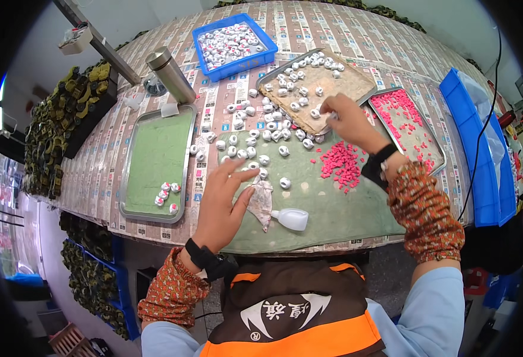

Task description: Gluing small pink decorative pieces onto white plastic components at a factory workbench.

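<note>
My left hand (221, 205) hovers over the left part of the green cloth (246, 229), fingers spread and holding nothing. Its fingertips are close to several white ball-like pieces (264, 159) with dark openings. Over the near right edge of the tan-lined tray (356, 74) is my right hand (352, 122). Its fingers are bent but apart, near a white piece (315, 113) on that tray. Below my right hand, a heap of small pink pieces (340, 165) lies on the cloth. A white squeeze bottle (292, 219) rests on its side beside a stained rag (261, 202).
A green-lined tray (154, 143) at the left holds several white-and-pink pieces. Behind it stands a steel flask (171, 74). A blue crate (267, 58) full of pieces is at the back. At the right are a tray of pink pieces (444, 152) and a blue bin (473, 149).
</note>
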Tool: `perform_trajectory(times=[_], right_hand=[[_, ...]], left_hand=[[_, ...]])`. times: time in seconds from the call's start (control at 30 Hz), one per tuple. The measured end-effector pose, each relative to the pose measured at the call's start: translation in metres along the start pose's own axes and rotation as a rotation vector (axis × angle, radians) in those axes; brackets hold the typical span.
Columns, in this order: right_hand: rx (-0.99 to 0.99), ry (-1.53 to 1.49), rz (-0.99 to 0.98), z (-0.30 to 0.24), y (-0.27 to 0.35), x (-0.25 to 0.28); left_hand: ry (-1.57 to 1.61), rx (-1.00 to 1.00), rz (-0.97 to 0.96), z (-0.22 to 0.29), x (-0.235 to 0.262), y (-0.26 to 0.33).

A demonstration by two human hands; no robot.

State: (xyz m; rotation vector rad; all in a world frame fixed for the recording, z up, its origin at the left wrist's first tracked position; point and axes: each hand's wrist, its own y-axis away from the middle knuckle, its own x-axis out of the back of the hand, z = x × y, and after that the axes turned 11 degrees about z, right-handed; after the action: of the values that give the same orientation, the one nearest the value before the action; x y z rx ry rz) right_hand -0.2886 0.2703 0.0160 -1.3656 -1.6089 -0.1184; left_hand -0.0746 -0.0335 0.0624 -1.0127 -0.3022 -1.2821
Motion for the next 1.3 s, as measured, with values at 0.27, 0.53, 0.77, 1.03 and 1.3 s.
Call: perform_trajectory(times=[0.27,0.53,0.77,1.03,1.3], right_hand=[[0.15,-0.504,0.116,-0.076,0.107,-0.012],[0.219,-0.233,0.033,-0.186,0.131,0.029],[0.424,-0.043,0.103,-0.206,0.155,0.025],[0.475,-0.204,0.081,-0.217,0.169,0.031],[-0.007,-0.62,-0.139,-0.228,0.17,0.03]], left_hand=[[0.516,0.517,-0.279,0.044,-0.03,0.021],[0.916,0.58,-0.392,0.04,-0.044,0.03],[0.906,0.405,-0.474,0.05,-0.034,0.039],[0.967,0.573,-0.404,0.046,-0.017,0.063],[0.988,0.79,-0.312,0.048,-0.004,0.078]])
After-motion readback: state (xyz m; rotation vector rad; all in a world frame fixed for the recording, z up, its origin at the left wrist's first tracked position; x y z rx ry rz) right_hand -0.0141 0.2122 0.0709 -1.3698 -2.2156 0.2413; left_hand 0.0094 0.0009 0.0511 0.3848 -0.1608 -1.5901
